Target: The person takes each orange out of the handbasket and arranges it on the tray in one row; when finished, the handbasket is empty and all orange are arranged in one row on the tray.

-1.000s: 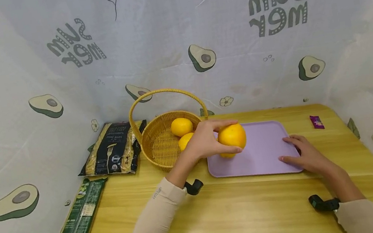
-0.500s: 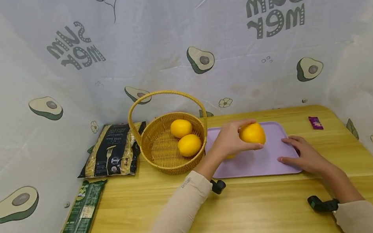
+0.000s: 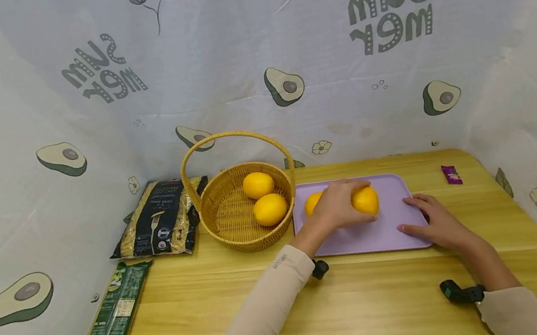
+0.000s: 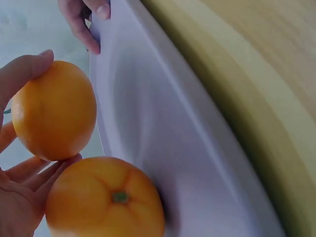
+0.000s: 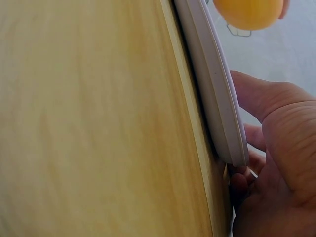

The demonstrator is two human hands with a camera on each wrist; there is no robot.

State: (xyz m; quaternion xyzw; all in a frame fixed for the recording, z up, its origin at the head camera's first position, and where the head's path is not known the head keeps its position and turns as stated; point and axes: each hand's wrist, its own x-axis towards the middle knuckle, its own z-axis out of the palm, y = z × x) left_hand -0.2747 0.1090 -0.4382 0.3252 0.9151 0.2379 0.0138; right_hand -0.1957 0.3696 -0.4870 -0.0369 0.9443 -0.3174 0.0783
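Observation:
My left hand (image 3: 338, 203) holds an orange (image 3: 366, 200) at the middle of the lilac tray (image 3: 361, 243). In the left wrist view the thumb lies on top of this orange (image 4: 54, 111) and the fingers curve beneath. A second orange (image 4: 103, 207), its green stem end showing, rests on the tray right beside it; in the head view my hand partly covers this other orange (image 3: 312, 203). At the tray's right edge, my right hand (image 3: 433, 221) grips the rim. The right wrist view shows its thumb on the tray rim (image 5: 224, 108) and fingertips at the underside.
Left of the tray stands a wicker basket (image 3: 226, 216) with a tall handle, holding two yellow-orange fruits (image 3: 270, 209). Farther left lie a bag of penne (image 3: 157, 220) and a long green packet (image 3: 107, 322). A small purple wrapper (image 3: 451, 175) lies at the back right.
My left hand has carried the orange rightward from the tray's left part, then lowered it slightly. The second orange has come into clearer view. My right hand keeps its place on the tray.

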